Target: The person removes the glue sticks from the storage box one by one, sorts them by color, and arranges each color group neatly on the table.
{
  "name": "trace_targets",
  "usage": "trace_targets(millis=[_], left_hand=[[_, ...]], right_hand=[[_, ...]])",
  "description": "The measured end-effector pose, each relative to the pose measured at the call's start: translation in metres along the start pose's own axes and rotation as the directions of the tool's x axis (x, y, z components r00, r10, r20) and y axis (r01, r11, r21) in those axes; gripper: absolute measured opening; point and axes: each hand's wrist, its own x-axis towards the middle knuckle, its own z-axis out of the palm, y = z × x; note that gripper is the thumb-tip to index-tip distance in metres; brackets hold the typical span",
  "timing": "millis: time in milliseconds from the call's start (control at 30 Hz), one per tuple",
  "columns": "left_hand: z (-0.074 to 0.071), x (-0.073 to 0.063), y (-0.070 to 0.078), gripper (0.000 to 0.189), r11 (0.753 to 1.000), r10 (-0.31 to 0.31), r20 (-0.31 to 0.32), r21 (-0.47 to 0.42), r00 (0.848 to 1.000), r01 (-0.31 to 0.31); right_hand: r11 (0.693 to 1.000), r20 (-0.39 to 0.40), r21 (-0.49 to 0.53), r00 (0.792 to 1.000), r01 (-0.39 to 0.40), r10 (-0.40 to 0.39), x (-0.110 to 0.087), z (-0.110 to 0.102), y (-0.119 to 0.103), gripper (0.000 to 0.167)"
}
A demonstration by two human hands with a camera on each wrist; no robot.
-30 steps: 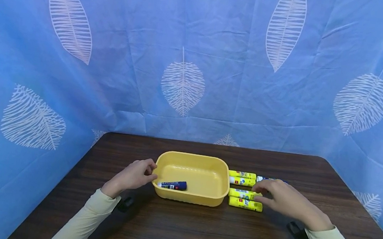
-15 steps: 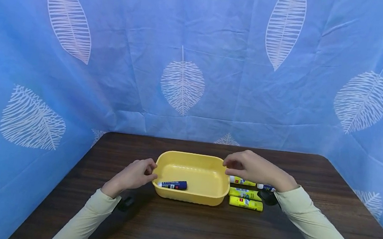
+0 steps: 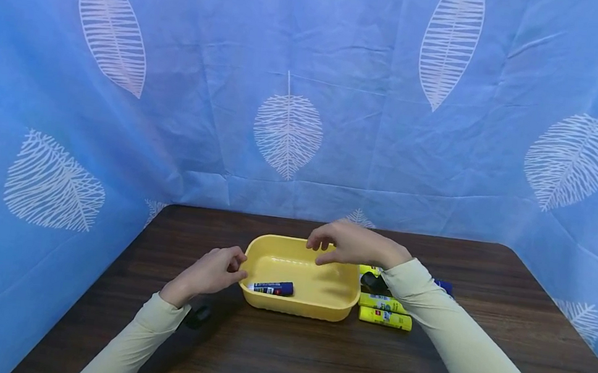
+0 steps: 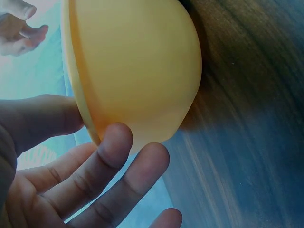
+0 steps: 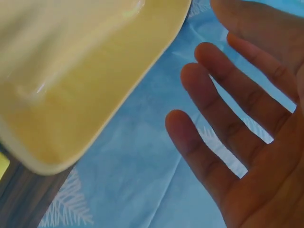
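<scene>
My left hand [image 3: 210,272] holds the left rim of a yellow plastic basin [image 3: 292,307]; in the left wrist view the thumb lies at the rim and the fingertips [image 4: 117,142] are against the outer wall. A dark blue and white glue stick [image 3: 274,288] lies in the basin's front left corner. Over the basin's back right part hovers my right hand [image 3: 356,243], fingers spread and loosely bent. Nothing is between those fingers [image 5: 209,85] in the right wrist view.
Several yellow glue sticks [image 3: 385,318] lie right of the basin, partly hidden by my right wrist. A blue cap end [image 3: 443,286] shows beyond the right sleeve. A blue leaf-print curtain [image 3: 219,108] hangs behind the dark wooden table [image 3: 278,358].
My right hand has moved from the glue sticks leftward and up, over the basin's back right part, holding nothing. The left hand, the basin and the blue glue stick have stayed put.
</scene>
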Motion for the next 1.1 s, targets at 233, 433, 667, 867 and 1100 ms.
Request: trace_targets(millis=[233, 433, 667, 867, 1100], left_hand=[[-0.001, 0.0, 0.002, 0.031, 1.0, 0.006, -0.001, 0.003, 1.0, -0.006], [-0.002, -0.002, 0.003, 0.03, 1.0, 0.006, 0.007, -0.005, 1.0, -0.006], [0.0, -0.001, 0.0, 0.03, 1.0, 0.007, 0.001, -0.006, 1.0, -0.007], [0.002, 0.001, -0.003, 0.029, 1.0, 0.028, -0.004, -0.002, 1.0, -0.028], [0.001, 0.0, -0.001, 0.03, 1.0, 0.031, -0.008, -0.003, 0.999, -0.031]], right_hand=[[0.999, 0.086, 0.017, 0.995, 0.048, -0.049, 0.023, 0.01, -0.005, 0.022], [0.998, 0.177, 0.011, 0.982, 0.067, -0.068, 0.032, 0.026, -0.012, 0.02], [0.998, 0.257, -0.014, 0.965, 0.055, -0.05, 0.044, 0.047, -0.021, 0.012], [0.993, 0.338, -0.104, 0.941, 0.057, -0.019, 0.053, 0.06, -0.026, 0.008], [0.989, 0.393, -0.142, 0.916, -0.028, 0.082, 0.056, 0.064, -0.028, 0.015]])
